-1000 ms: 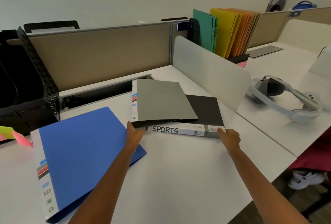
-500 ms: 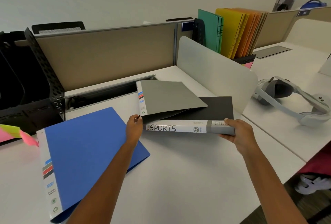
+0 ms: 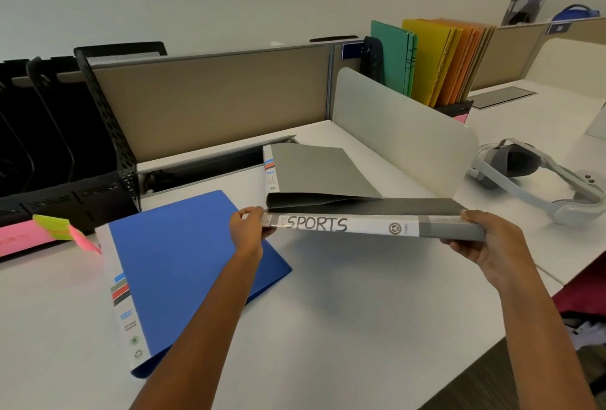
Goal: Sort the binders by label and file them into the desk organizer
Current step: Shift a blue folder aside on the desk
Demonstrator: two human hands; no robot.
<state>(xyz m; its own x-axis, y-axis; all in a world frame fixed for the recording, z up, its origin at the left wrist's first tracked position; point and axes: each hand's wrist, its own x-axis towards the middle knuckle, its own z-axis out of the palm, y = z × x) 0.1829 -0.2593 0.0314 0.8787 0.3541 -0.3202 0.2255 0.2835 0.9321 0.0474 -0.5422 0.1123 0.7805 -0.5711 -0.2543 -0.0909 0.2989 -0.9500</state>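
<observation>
**SPORTS binder held at both ends above the table**

Both forearms reach forward over the white table (image 3: 328, 327). The left hand (image 3: 247, 232) pinches the left end of the dark grey binder marked SPORTS (image 3: 360, 226), thumb on top. The right hand (image 3: 488, 245) grips the right end, thumb over the cover and fingers curled underneath. The binder lies level between them, raised off the table, with its white spine and handwritten label facing the camera.

Beneath the left wrist a blue binder (image 3: 183, 262) lies flat and at an angle. Just behind the held binder sits a light grey binder (image 3: 314, 173), its cover slightly raised.

Farther left, the black desk organizer (image 3: 65, 147) stands against the partition, with pink and green sticky notes (image 3: 52, 227) at its front edge. To the right, beyond a white divider (image 3: 403, 134), lies a white headset (image 3: 541, 180). Coloured folders (image 3: 442, 58) stand upright behind it.
</observation>
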